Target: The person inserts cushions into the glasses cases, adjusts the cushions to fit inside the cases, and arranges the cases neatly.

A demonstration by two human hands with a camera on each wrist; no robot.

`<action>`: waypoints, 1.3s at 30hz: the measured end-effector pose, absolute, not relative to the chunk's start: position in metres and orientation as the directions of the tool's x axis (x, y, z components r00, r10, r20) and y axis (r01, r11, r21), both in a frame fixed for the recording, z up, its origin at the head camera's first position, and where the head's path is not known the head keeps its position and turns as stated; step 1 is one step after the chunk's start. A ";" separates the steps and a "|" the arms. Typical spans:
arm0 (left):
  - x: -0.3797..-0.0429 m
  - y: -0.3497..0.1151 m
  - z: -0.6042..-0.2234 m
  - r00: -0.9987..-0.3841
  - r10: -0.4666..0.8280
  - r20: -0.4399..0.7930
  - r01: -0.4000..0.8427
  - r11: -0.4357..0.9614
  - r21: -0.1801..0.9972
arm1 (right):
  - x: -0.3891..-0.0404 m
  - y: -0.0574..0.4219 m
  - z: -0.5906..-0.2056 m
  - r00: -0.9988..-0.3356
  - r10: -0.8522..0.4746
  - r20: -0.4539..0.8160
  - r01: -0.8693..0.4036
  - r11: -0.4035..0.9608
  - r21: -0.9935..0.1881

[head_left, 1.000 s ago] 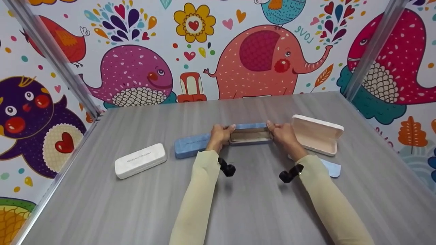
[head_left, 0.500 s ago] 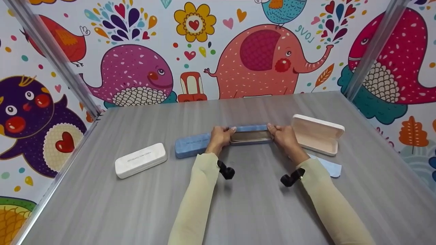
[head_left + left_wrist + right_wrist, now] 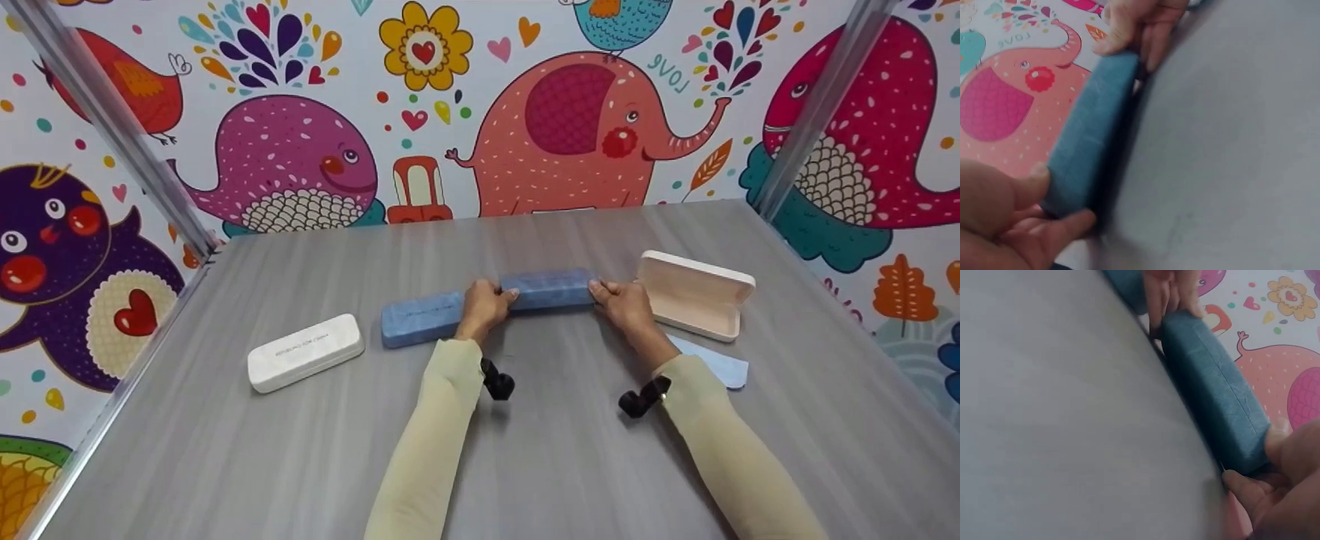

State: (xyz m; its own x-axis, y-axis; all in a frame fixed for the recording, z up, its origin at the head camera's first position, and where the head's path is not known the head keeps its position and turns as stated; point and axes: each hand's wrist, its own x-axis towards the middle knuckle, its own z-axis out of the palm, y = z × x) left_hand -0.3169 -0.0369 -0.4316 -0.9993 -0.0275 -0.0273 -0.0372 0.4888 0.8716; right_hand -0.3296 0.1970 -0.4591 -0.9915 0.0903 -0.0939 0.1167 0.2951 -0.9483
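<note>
A blue glasses case [image 3: 551, 289] is held between both hands toward the back of the table, its lid down and its inside hidden. My left hand [image 3: 486, 306] grips its left end, thumb on one side and fingers on the other. At the right end, my right hand [image 3: 626, 306] pinches the case the same way. The left wrist view shows the case's [image 3: 1089, 129] long blue face stretched between the two hands. A second blue glasses case [image 3: 421, 319], closed, lies just left of my left hand and is partly covered by it.
A white glasses case [image 3: 306, 352], closed, lies at the left of the grey table [image 3: 555, 457]. On the right stands an open white case [image 3: 697, 296] with a pale pink lining. A light blue cloth [image 3: 712, 364] lies in front of it, near my right wrist.
The held blue case was open toward me with its beige inside showing; now its lid is down. Both hands have stayed at its ends.
</note>
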 end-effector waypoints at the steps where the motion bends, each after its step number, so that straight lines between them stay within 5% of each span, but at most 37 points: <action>1: -0.317 -0.037 -0.431 -1.000 -0.020 -0.005 -0.015 0.517 0.856 | -0.330 0.197 -0.459 -0.992 0.091 -0.088 0.112 0.314 -0.943; 7: -0.317 -0.040 -0.432 -1.000 -0.017 -0.015 -0.022 0.533 0.846 | -0.330 0.199 -0.461 -0.993 0.089 -0.073 0.103 0.402 -0.910; 39: -0.306 -0.031 -0.437 -0.992 -0.095 0.077 0.013 0.544 0.839 | -0.326 0.194 -0.460 -0.989 0.134 -0.061 0.114 0.437 -0.892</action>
State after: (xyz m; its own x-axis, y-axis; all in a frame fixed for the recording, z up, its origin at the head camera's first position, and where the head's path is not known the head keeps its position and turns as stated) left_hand -0.3057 -0.0305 -0.4366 -0.9925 -0.0951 0.0772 0.0132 0.5439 0.8390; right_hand -0.3265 0.1937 -0.4604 -0.9892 0.1336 -0.0609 0.1139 0.4370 -0.8922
